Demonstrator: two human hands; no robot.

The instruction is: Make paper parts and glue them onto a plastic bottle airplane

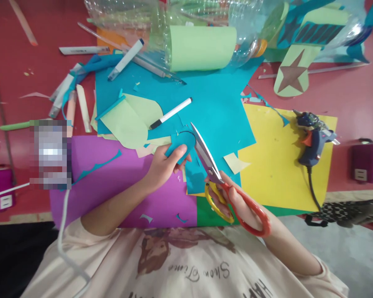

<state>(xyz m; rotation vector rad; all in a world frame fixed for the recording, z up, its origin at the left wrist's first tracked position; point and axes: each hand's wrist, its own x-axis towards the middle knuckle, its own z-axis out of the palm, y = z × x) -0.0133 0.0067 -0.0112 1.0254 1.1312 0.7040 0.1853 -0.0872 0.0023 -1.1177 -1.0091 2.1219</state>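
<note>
My left hand (166, 163) pinches a small rounded piece of blue paper (185, 142) with a dark line along its upper edge. Scissors (207, 157) with one red and one yellow handle are in my right hand (236, 203), fingers through the loops. Their blades point up and left, close to the right edge of the blue piece; whether they touch it I cannot tell. Beneath both hands lies a large blue sheet (217, 111). A white marker (171, 113) with a black cap rests just above the left hand, beside light green paper cutouts (127, 122).
Purple (112, 198) and yellow (276, 165) sheets cover the near table. A glue gun (313, 145) with a cord lies at right. Across the back are plastic bottles (127, 20), one wrapped in green paper (202, 47). A blurred-out phone-like object (51, 155) and several markers (126, 60) are at left.
</note>
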